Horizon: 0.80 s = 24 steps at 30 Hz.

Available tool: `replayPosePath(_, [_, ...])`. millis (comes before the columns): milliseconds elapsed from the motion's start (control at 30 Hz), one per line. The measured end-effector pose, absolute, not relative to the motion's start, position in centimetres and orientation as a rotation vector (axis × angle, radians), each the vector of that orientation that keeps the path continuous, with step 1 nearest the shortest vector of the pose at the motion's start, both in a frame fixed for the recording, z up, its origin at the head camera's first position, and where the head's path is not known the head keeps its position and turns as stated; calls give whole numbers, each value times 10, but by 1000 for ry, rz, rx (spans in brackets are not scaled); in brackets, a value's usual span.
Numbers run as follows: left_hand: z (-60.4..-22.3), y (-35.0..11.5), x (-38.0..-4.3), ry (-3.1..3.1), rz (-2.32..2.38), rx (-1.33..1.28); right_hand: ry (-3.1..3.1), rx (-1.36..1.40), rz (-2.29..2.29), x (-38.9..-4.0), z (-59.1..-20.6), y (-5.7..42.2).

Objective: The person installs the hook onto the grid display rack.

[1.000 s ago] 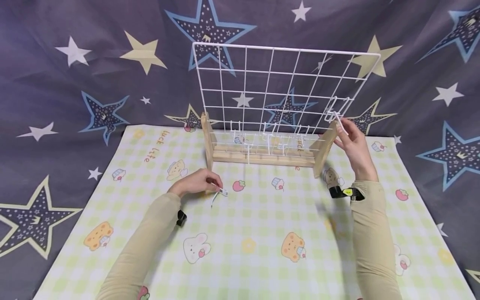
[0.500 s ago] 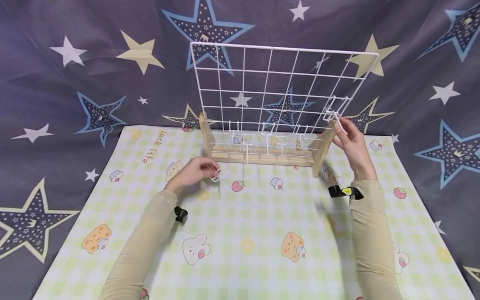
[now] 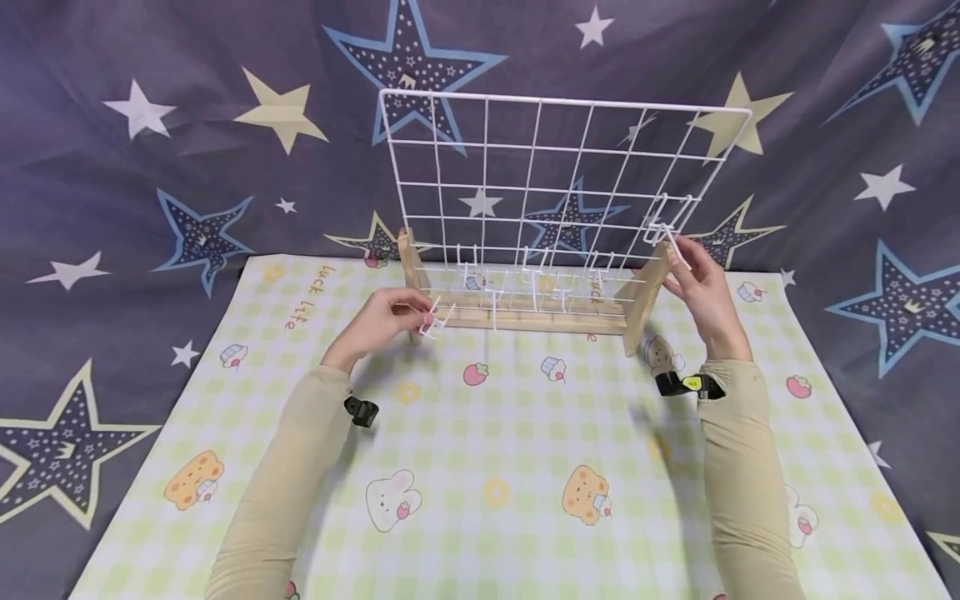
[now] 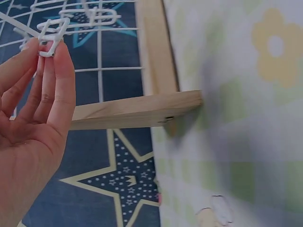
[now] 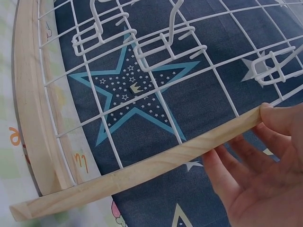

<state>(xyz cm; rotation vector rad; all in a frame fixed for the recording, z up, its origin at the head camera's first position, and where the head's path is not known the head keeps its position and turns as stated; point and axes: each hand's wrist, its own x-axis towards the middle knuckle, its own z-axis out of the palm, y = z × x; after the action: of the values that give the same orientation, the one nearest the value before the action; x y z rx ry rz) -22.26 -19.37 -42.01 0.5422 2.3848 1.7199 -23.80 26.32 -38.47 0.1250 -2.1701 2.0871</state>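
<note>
My left hand (image 3: pixel 378 323) pinches a small white wire hook (image 4: pixel 53 37) between thumb and fingertips, its prong sticking up. It is in front of the left end of a white wire grid panel (image 3: pixel 562 101), which stands upright in a wooden base. My right hand (image 3: pixel 707 293) grips the base's right wooden upright (image 3: pixel 647 298), thumb on its end and fingers along the far side, as the right wrist view shows. Just above that hand, another white hook (image 3: pixel 658 233) hangs on the grid. Several more hooks (image 5: pixel 163 51) hang low on the panel.
A checked tablecloth (image 3: pixel 525 433) with cartoon prints covers the table. The base's left upright (image 3: pixel 409 258) is close to my left hand. Behind the rack hangs a dark star-patterned cloth (image 3: pixel 225 50). A wooden crossbar (image 3: pixel 525 320) joins the uprights low down.
My left hand has risen and moved away from me toward the rack's left end, carrying the hook, which has turned so its prong points up. My right hand stays on the upright.
</note>
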Motion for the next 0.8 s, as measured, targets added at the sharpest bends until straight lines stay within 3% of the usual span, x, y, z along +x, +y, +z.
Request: replayPosePath(800, [-380,-186,-243,2413,2129,570,-2150,160,2136,-240,-385,266])
